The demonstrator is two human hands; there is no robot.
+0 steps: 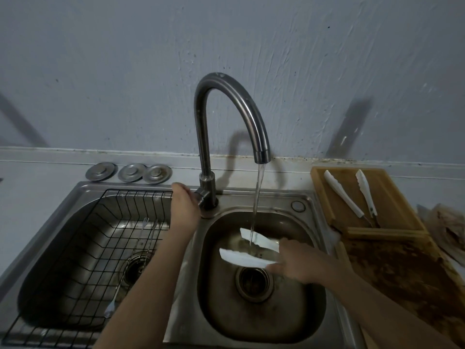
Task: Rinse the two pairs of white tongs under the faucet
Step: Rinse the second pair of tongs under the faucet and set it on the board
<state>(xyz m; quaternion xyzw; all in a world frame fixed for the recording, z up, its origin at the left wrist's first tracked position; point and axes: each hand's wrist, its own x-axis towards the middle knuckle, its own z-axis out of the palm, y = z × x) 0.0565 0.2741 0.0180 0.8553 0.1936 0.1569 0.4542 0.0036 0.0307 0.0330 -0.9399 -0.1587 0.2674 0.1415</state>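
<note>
Water runs from the curved steel faucet into the right sink basin. My right hand grips one pair of white tongs at its hinge end, arms spread apart over the drain, with the stream hitting the upper arm. My left hand is closed on the faucet handle at the tap's base. The second pair of white tongs lies spread on the wooden cutting board to the right of the sink.
The left basin holds a black wire rack with metal skewers and a spoon. Three round metal sink plugs sit on the back ledge. A stained wooden board and a crumpled wrapper lie at the right.
</note>
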